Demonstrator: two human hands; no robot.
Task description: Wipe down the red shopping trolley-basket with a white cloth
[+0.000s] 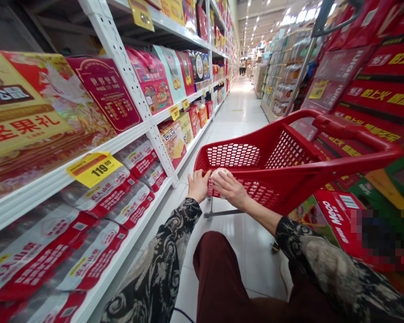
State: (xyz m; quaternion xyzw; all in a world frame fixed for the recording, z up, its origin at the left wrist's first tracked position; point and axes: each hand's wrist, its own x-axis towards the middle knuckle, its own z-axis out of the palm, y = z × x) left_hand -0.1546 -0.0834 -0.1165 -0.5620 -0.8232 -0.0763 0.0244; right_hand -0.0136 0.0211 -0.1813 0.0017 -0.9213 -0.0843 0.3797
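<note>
Two hands at a red shopping cart (353,137), low in the middle: left hand (198,186) open, right hand (231,190) curled.
I see the right fingers (226,185) grasping a pale round thing (220,174) on the cart's near side; left fingers are loose. If that grip slips, it could fall to the floor tiles (235,244).

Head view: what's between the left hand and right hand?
In the head view, a pale round item lies between the left hand and right hand, just above the red shopping cart mesh.
</note>
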